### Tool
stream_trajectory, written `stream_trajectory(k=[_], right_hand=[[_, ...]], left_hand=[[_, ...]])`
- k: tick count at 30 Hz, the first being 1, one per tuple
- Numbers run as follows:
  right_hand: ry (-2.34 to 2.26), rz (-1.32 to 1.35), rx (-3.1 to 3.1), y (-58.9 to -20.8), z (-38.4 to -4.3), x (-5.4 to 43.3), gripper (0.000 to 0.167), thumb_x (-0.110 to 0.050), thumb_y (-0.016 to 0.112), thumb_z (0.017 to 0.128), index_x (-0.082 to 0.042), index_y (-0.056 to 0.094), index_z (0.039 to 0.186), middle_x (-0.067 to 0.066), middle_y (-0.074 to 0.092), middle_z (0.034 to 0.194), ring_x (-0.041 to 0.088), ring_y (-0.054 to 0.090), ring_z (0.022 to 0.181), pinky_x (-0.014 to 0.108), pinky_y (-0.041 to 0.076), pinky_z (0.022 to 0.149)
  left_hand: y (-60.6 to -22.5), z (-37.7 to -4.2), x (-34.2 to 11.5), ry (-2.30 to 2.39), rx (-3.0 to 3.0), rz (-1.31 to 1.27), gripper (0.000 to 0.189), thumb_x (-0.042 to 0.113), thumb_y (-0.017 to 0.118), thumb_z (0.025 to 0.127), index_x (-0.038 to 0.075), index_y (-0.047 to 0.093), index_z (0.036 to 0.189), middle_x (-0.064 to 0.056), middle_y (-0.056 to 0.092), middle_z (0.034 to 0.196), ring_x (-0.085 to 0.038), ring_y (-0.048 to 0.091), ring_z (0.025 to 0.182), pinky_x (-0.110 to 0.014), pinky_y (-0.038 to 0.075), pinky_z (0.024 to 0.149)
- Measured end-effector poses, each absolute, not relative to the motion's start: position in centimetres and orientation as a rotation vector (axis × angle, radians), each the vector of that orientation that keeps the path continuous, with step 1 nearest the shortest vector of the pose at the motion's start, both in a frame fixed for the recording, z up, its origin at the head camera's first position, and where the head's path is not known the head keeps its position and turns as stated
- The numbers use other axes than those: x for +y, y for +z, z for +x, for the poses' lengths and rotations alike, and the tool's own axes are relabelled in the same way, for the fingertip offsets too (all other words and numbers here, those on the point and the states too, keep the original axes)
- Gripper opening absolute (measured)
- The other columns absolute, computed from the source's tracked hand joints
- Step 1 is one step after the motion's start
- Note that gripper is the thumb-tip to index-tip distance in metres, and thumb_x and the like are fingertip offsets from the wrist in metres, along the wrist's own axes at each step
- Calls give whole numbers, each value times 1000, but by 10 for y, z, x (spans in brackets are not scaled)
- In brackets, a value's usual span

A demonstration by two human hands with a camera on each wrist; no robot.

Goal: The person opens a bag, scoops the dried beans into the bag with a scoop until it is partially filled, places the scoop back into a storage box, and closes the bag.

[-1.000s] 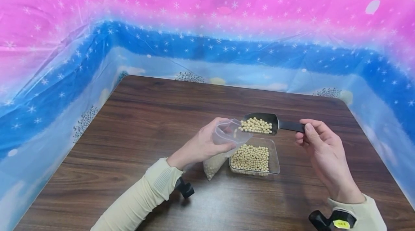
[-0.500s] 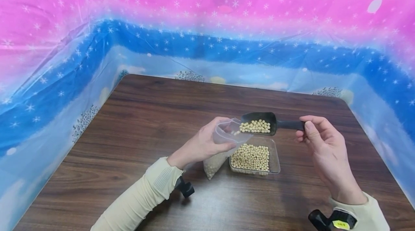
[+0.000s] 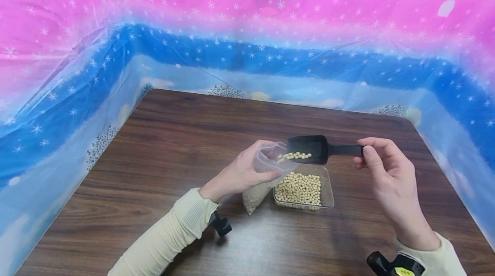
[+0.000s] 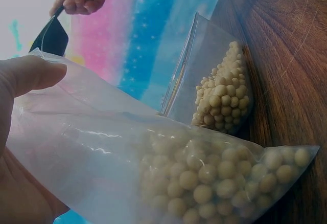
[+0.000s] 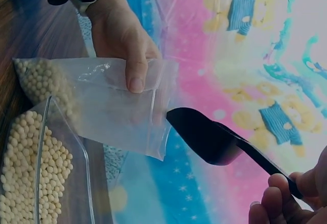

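Black scoop (image 3: 316, 146), square bowl and straight handle, probably plastic, is held above the table, lip at the gaping mouth of a translucent plastic bag (image 5: 115, 111); contact there, can't tell. Key relation: scoop lies left of the right hand (image 3: 392, 177), long axis running crosswise, bowl tipped bagward. Right hand is at the handle end, left hand (image 3: 241, 166) nearer the lip. Right grip: thumb and fingers pinch the handle, no gap visible. Left grip: thumb and fingers curve round the bag's neck, spread to its width; some fingers hidden. Small round pale-yellow beans (image 3: 295, 155) trail down the bowl into the mouth; more sit in the bag's bottom, which seems to rest on the table. Just beside: clear rectangular box (image 3: 327, 190), part-filled with the same beans. Counts: one scoop, one bag, one box, two hands; beans too many. Underneath, dark brown wood-grain table (image 3: 174, 138); behind, pink-and-blue printed cloth (image 3: 232, 9).
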State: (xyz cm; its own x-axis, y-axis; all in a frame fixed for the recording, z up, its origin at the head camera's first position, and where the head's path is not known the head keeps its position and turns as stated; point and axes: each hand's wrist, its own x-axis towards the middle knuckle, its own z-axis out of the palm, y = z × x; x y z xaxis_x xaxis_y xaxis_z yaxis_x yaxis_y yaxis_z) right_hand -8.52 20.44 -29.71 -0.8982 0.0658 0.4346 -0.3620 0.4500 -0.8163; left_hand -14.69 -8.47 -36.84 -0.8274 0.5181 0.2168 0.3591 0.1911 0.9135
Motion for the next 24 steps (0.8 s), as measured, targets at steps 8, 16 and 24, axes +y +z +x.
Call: stream_trajectory(k=[8, 16, 24], right_hand=[[1284, 386, -2306, -296, -80, 200, 17, -1, 51, 99, 3, 61, 113, 6, 66, 81, 10, 64, 79, 13, 50, 72], [1215, 304, -2183, -294, -74, 207, 21, -1, 52, 98, 6, 60, 116, 5, 64, 83, 8, 62, 78, 13, 48, 71], [778, 370, -2299, -312, -79, 218, 16, -3, 59, 96, -2, 65, 110, -2, 57, 76, 0, 46, 59, 13, 34, 50]], left_hand=[[-368, -146, -85, 1699, 2328, 831, 62, 25, 77, 84, 22, 45, 137, 2, 61, 117, -10, 62, 99, -33, 51, 89], [-369, -145, -85, 1709, 2311, 817, 63, 23, 77, 84, 18, 45, 137, -2, 60, 118, -14, 62, 102, -31, 52, 89], [-368, -145, -85, 1729, 2270, 790, 63, 22, 78, 84, 19, 45, 137, -3, 59, 118, -15, 62, 101, -32, 52, 89]])
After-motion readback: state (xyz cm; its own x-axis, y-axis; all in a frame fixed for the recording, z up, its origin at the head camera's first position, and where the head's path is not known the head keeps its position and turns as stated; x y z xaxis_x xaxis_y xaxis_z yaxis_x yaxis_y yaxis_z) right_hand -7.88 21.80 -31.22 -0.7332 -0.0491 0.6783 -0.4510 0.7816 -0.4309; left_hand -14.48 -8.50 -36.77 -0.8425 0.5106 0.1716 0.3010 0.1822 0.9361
